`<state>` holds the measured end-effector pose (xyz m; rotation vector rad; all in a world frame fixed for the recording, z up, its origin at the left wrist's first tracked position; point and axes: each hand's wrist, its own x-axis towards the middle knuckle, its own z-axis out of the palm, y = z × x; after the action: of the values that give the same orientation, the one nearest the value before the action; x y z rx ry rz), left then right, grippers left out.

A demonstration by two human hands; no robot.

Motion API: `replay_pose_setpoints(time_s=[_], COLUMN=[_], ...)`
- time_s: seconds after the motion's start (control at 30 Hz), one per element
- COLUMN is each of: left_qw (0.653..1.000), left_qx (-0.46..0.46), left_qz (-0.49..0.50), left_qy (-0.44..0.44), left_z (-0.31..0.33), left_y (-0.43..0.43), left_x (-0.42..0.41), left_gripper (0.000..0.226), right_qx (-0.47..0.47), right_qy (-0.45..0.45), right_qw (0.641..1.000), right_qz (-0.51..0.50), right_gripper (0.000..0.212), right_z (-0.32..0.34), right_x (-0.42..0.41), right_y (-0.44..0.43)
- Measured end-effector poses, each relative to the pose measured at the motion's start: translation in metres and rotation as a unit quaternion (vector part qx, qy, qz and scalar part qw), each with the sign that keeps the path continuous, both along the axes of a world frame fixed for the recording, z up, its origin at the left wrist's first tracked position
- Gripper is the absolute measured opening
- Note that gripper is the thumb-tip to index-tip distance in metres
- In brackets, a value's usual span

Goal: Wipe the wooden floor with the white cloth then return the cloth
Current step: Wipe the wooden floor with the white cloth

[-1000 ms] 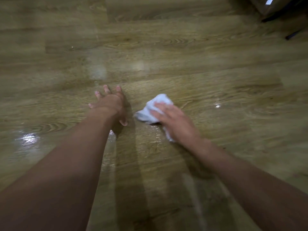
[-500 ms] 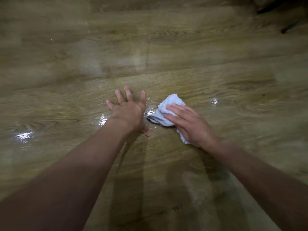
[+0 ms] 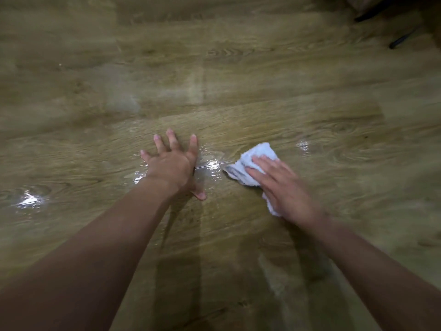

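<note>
Floor: we look down on the wooden floor [image 3: 238, 75], its planks running left to right, with a strong grain and a knot pattern at the right.
Wet patches: we see bright glints on the boards at the far left, just beside our left wrist, between our two hands, and a small one beyond the cloth on the right.
Left hand: our left hand [image 3: 173, 163] lies palm down on the floor left of centre, fingers spread wide and flat, thumb pointing toward us; it has hold of nothing.
Right hand: our right hand [image 3: 284, 187] lies palm down on top of the cloth, right of centre, fingers stretched out and slightly apart, pressing rather than clutching; we cannot tell whether the thumb curls round the fabric underneath.
Cloth: the white cloth [image 3: 253, 161] sits crumpled on the floor under our right hand, its bulk sticking out on the far and left sides of the fingers, and a small corner showing on the near side of the palm.
Gap: the cloth and our left hand are near each other but apart, with a shiny strip of board between them.
Far right corner: we make out dark shapes [image 3: 396, 41] there, too blurred to name.
Arms: both our forearms are bare and reach in from the near edge.
</note>
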<state>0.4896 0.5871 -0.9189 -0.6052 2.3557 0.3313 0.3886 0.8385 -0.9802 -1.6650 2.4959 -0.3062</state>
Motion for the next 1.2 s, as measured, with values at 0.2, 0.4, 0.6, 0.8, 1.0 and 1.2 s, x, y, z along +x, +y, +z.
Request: replay_pose_setpoints(time_s=[0.2,0.4,0.6,0.8,1.0,1.2], left_qw=[1.0,0.997,0.996,0.996,0.997,0.998], left_qx=[-0.019,0.037,0.019,0.03,0.026,0.023], left_qz=[-0.001,-0.059,-0.084,-0.081,-0.077,-0.064], left_qy=[-0.016,0.03,0.007,0.004,0.0,0.015], left_z=[0.01,0.01,0.006,0.01,0.006,0.003], left_y=[0.006,0.044,0.065,0.064,0.065,0.066], left_x=[-0.004,-0.026,-0.03,-0.031,-0.033,-0.032], left_gripper=[0.143,0.124,0.133,0.133,0.133,0.134], right_qx=[-0.014,-0.08,-0.037,-0.021,-0.036,-0.016], right_qy=[0.007,-0.004,0.002,0.017,0.007,0.031], right_qw=[0.973,0.965,0.99,0.94,0.955,0.962], right_qz=[-0.231,-0.251,-0.134,-0.339,-0.293,-0.272], right_gripper=[0.05,0.049,0.054,0.051,0.053,0.055], right_z=[0.006,-0.003,0.014,0.017,0.006,0.019], right_x=[-0.119,-0.005,-0.044,-0.119,0.05,-0.039], right_y=[-0.032,-0.011,0.042,0.018,0.061,0.07])
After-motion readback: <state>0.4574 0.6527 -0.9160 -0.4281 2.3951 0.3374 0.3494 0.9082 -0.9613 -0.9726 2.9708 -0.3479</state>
